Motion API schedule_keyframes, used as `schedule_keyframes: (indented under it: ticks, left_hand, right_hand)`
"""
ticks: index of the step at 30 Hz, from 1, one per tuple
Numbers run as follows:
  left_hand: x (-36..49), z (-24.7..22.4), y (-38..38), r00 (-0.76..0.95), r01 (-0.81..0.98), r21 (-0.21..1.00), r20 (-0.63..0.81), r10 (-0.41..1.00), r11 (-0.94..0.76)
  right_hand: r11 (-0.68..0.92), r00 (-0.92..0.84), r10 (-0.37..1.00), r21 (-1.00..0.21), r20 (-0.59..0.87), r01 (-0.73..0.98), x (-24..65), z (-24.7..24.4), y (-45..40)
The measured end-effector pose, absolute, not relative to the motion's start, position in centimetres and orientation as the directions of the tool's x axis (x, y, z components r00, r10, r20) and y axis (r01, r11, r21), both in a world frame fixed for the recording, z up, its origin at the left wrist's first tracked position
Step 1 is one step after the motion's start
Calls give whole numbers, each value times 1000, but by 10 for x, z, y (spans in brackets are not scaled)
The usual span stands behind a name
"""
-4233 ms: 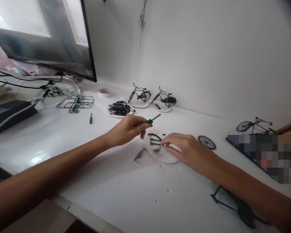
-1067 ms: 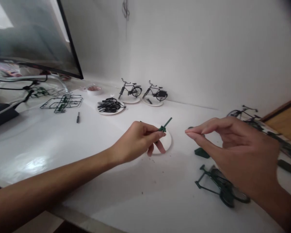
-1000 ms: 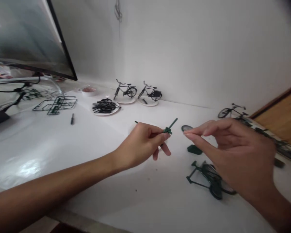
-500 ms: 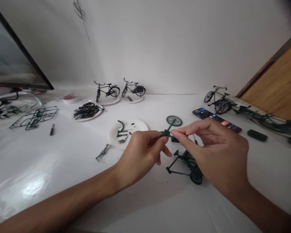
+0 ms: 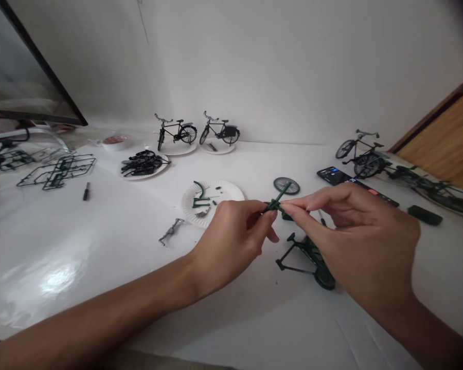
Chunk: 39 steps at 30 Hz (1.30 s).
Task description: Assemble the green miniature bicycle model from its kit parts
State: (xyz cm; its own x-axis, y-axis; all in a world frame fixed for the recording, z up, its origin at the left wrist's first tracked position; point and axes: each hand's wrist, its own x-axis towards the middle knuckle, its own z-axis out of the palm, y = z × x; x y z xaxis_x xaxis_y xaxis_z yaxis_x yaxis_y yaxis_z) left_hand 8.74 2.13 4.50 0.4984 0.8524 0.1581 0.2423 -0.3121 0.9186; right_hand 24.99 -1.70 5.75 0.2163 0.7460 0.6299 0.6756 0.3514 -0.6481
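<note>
Between both hands, over the table, is a small dark green plastic bicycle part (image 5: 273,205) with a thin rod slanting up and right. My left hand (image 5: 241,231) pinches its left side between thumb and fingers. The thumb and fingertips of my right hand (image 5: 360,231) close on its right side; what exactly they grip is partly hidden. Below lies a green model bicycle frame (image 5: 303,257) with a wheel, partly covered by my right hand. Beyond the held part is a loose spoked wheel (image 5: 286,185). To the left, a paper plate (image 5: 231,190) bears small green pieces.
Silver handlebars (image 5: 171,232) lie in front of the plate. Black parts (image 5: 143,163) fill another plate. Finished model bicycles (image 5: 177,132) stand along the wall. Green sprues (image 5: 59,172) and a screwdriver (image 5: 86,191) are at left. A phone (image 5: 357,185) and a green block (image 5: 424,215) lie at right.
The view has shifted slightly, so the whole scene sits a little further right and higher. Both hands keep their pinch on the green part.
</note>
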Motion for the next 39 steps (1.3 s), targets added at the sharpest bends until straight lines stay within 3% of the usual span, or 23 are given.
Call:
schedule_keyframes:
  ticks: [7, 28, 39]
  left_hand:
    - [86, 44, 24, 532, 220, 920, 166, 830, -326]
    - [82, 53, 19, 583, 296, 847, 206, 786, -442]
    - [80, 55, 25, 645, 186, 978, -51, 763, -92]
  right_hand:
    - [375, 200, 752, -658, 628, 653, 252, 55, -13]
    - [227, 142, 930, -832, 339, 506, 266, 59, -7]
    - [181, 153, 935, -802, 319, 569, 264, 65, -8]
